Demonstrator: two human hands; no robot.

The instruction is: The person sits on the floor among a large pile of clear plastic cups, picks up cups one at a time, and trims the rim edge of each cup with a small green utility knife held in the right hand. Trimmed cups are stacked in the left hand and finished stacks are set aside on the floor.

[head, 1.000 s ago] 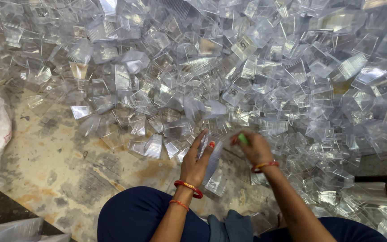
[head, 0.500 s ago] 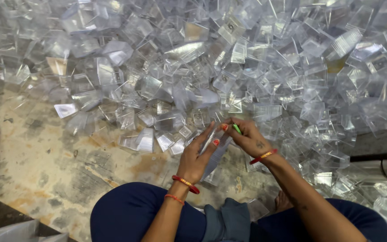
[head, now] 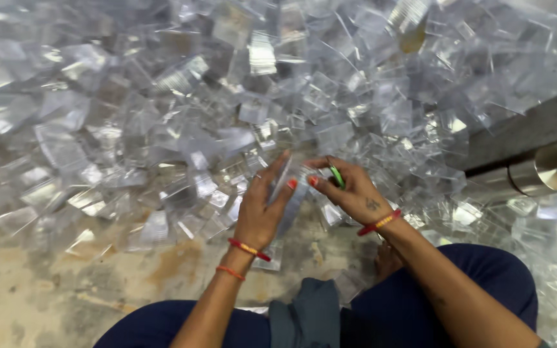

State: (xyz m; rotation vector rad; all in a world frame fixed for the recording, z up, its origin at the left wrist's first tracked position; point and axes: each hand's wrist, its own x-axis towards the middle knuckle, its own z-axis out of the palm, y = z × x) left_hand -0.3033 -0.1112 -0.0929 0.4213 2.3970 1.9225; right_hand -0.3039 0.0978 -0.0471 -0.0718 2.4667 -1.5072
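Clear thin plastic pieces point(head: 240, 116), flat and roughly square, lie in a great heap that covers the upper part of the view and spills down onto the stained concrete floor point(head: 53, 290). At the right edge a grey ledge with a shiny metal tube point(head: 543, 171) borders the heap. The person sits at the pile's lower edge, dark blue trousers point(head: 420, 309) showing at the bottom.

The left hand point(head: 262, 209), with red and orange bangles point(head: 247, 249) at the wrist, is spread nearly flat, its palm and fingers backing one clear plastic sheet point(head: 293, 203). That sheet stands almost upright between the two hands, its long axis running up and slightly away from the person. The right hand point(head: 349, 190) is curled, thumb and fingertips pinching the sheet's upper edge while also gripping a small green object point(head: 336, 175), too small to identify.

Such a piece is likely very light, springy and slippery, prone to creasing; pinching it by an edge or corner seems the surest hold.
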